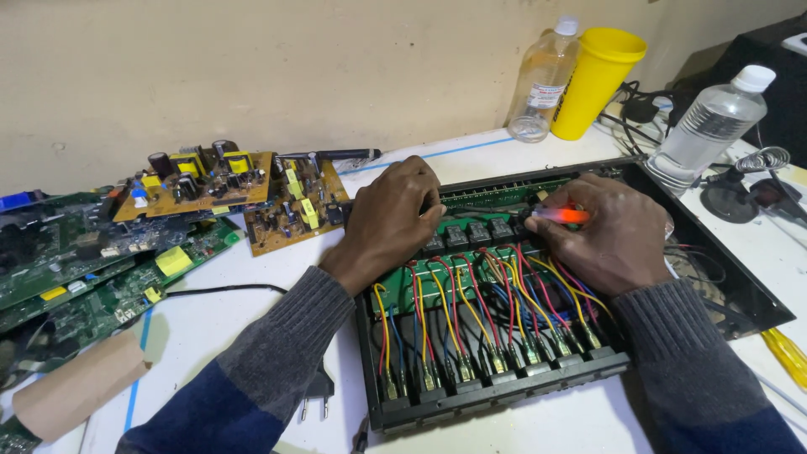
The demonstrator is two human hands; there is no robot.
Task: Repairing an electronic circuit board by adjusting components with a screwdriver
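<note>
Right hand point(609, 240) grips an orange-handled tool point(561, 216), tip at the black relays point(471, 235). Left hand point(391, 214), fingers curled and holding nothing, rests on the open black chassis point(504, 395) by the green board point(496, 195). Loose circuit boards point(227, 189) lie left.

Plain beige wall point(252, 67) behind, matte, w/ small scuffs, no windows in view. White table point(244, 311) below, blue tape lines across top, one near back edge, one at front left. Light soft & even, slightly brighter at right. Dark box point(773, 76) in far right corner against wall. Floor not in view.
</note>
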